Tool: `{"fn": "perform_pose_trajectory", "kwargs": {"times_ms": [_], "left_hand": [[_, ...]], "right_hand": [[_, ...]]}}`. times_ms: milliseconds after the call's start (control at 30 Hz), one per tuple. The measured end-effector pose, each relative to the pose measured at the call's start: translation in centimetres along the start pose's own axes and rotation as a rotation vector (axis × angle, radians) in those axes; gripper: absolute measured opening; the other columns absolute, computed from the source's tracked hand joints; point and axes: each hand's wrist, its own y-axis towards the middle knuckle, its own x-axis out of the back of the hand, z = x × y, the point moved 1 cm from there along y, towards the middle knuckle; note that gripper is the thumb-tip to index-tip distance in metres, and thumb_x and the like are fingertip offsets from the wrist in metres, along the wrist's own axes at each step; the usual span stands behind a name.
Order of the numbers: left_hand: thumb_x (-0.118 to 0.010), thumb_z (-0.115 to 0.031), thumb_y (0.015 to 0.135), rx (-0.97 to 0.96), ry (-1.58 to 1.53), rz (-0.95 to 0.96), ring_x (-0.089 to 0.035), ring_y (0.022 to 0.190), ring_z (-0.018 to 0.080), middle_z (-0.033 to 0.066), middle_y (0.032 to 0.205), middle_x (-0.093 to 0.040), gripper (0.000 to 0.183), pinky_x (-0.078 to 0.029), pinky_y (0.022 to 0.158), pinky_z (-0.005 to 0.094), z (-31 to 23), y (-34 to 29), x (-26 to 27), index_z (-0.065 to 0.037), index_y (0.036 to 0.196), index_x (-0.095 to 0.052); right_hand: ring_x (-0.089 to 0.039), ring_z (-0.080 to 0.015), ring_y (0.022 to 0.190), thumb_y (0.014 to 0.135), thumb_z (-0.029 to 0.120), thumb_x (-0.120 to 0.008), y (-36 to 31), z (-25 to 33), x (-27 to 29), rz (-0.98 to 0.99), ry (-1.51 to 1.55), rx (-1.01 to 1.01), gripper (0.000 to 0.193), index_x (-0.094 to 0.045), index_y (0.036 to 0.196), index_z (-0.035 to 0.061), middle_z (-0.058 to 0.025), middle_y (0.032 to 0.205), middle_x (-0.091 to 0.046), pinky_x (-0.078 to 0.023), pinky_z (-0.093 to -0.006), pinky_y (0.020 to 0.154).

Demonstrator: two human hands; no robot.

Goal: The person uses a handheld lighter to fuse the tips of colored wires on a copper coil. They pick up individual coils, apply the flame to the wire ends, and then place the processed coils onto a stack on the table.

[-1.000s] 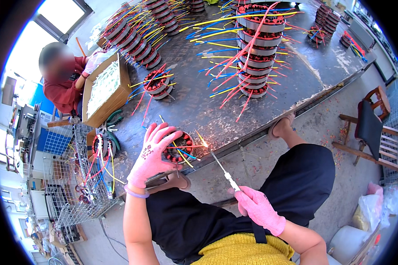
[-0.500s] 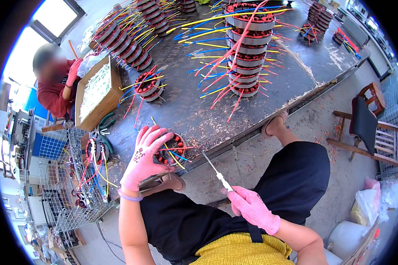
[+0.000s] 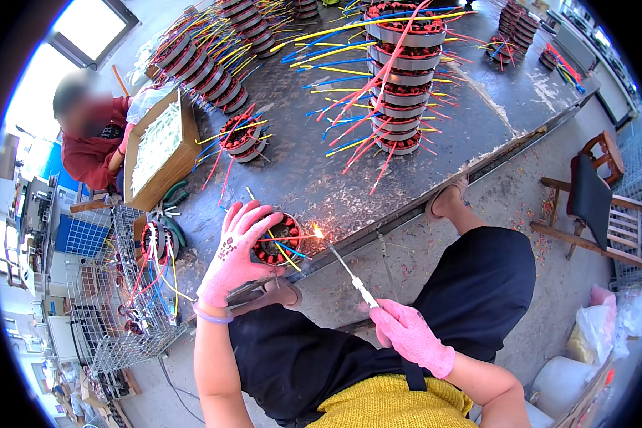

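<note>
My left hand (image 3: 237, 250), in a pink glove, is closed round a motor stator (image 3: 267, 254) at the table's near edge. The stator has red windings inside a metal ring. Its red, blue and yellow leads stick out to the right. My right hand (image 3: 411, 335), gloved too, is wrapped round a slim torch (image 3: 362, 289) with a white handle and a thin metal tube. The tube points up and left toward the stator. A small orange flame (image 3: 318, 232) burns just beyond the tube's tip, at the end of a red lead.
A tall stator stack (image 3: 404, 78) stands on the dark table (image 3: 471, 135); more stacks (image 3: 200, 68) stand far left. Nearer are a short stator pile (image 3: 242, 139), pliers (image 3: 172, 196) and a carton (image 3: 162, 153) of pale pieces. A co-worker (image 3: 93, 143) sits behind the carton.
A flame has appeared at the torch tip beside the red lead. Both my hands keep almost the same place. The co-worker's gloved hand has lowered behind the carton.
</note>
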Motion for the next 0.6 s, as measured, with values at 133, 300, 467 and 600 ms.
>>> {"fn": "perform_pose_trajectory", "kwargs": {"times_ms": [133, 300, 467, 600], "left_hand": [[-0.087, -0.026, 0.052, 0.007, -0.021, 0.004, -0.039, 0.138, 0.0315, 0.0087, 0.137, -0.053, 0.089, -0.019, 0.121, 0.0513, -0.12, -0.03, 0.08, -0.013, 0.134, -0.057], [-0.087, -0.025, 0.052, 0.005, -0.028, 0.015, -0.038, 0.139, 0.0321, 0.0087, 0.137, -0.052, 0.090, -0.018, 0.121, 0.0514, 0.04, -0.05, 0.06, -0.014, 0.135, -0.056], [-0.087, -0.025, 0.050, 0.002, -0.022, 0.011, -0.037, 0.140, 0.0314, 0.0079, 0.139, -0.052, 0.092, -0.018, 0.122, 0.0504, 0.32, -0.14, -0.14, -0.013, 0.136, -0.056], [-0.087, -0.027, 0.053, -0.008, -0.022, 0.010, -0.037, 0.140, 0.0325, 0.0085, 0.138, -0.052, 0.089, -0.018, 0.121, 0.0515, 0.38, -0.08, -0.16, -0.014, 0.135, -0.056]], "right_hand": [[-0.045, -0.0047, 0.057, 0.104, 0.023, -0.048, -0.13, -0.06, -0.05, 0.001, 0.090, -0.056, 0.033, -0.059, 0.123, -0.0013, 0.0031, 0.064, -0.048, -0.037, -0.0238, 0.053], [-0.044, -0.0047, 0.057, 0.104, 0.023, -0.048, -0.17, -0.16, 0.11, 0.004, 0.051, -0.042, 0.032, -0.060, 0.121, -0.0012, 0.0032, 0.064, -0.048, -0.037, -0.0238, 0.053], [-0.044, -0.0047, 0.057, 0.104, 0.023, -0.048, 0.15, -0.45, 0.08, -0.003, 0.007, -0.010, 0.032, -0.060, 0.121, -0.0014, 0.0031, 0.064, -0.048, -0.037, -0.0241, 0.053], [-0.045, -0.0047, 0.057, 0.104, 0.023, -0.047, -0.03, -0.07, 0.10, 0.001, 0.044, -0.036, 0.032, -0.060, 0.122, -0.0012, 0.0030, 0.064, -0.049, -0.038, -0.0241, 0.053]]}}
